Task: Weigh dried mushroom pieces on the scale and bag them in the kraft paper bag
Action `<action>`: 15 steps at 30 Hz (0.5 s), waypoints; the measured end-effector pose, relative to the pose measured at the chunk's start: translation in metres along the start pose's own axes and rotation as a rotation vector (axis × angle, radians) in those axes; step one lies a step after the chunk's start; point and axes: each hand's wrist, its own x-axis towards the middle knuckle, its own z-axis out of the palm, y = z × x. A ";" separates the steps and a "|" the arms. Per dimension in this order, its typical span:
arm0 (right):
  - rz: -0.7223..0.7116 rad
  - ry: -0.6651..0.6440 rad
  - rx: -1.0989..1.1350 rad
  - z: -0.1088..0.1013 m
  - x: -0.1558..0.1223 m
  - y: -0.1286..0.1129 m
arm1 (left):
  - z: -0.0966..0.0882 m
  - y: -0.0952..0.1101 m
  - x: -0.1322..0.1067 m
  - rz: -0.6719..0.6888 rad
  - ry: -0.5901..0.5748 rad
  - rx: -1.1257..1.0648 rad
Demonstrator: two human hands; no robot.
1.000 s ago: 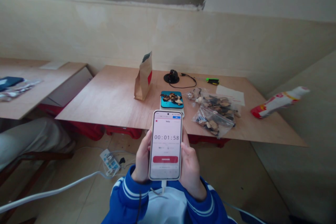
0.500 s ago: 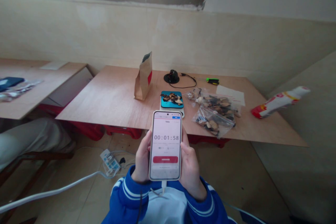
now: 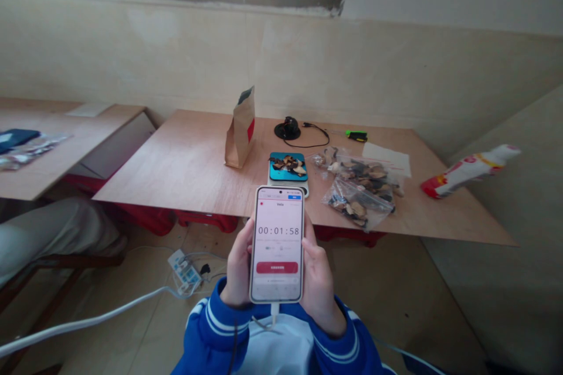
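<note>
A white phone (image 3: 277,243) stands upright in front of me, its screen showing 00:01:58 above a red button, with a white cable plugged into its lower end. My left hand (image 3: 238,268) wraps its left side and my right hand (image 3: 319,278) wraps its right side; both are closed round it. Blue sleeves with white stripes cover my wrists. Beyond the phone, on a wooden table (image 3: 189,158), a small scale with a blue top (image 3: 288,169) carries dark dried pieces.
On the table stand a brown paper bag (image 3: 240,129), clear bags of dried pieces (image 3: 358,187), a black round device with a cable (image 3: 287,128), a green tool (image 3: 356,135) and a white sheet. A red-white packet (image 3: 468,170) lies right. A power strip (image 3: 185,272) is on the floor.
</note>
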 end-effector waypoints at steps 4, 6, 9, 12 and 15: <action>0.002 -0.017 0.010 0.000 0.000 0.000 | 0.001 0.000 0.000 0.027 0.017 -0.005; 0.010 -0.015 0.003 0.000 0.000 0.000 | 0.001 0.000 0.000 0.034 0.016 -0.017; 0.013 -0.006 -0.014 0.000 0.001 0.001 | 0.001 0.000 0.000 0.031 0.015 -0.033; 0.004 -0.006 -0.019 0.000 0.002 0.002 | 0.001 0.000 0.000 0.031 0.031 -0.038; 0.015 0.000 -0.017 0.001 0.002 0.001 | 0.002 0.000 0.000 0.034 0.049 -0.042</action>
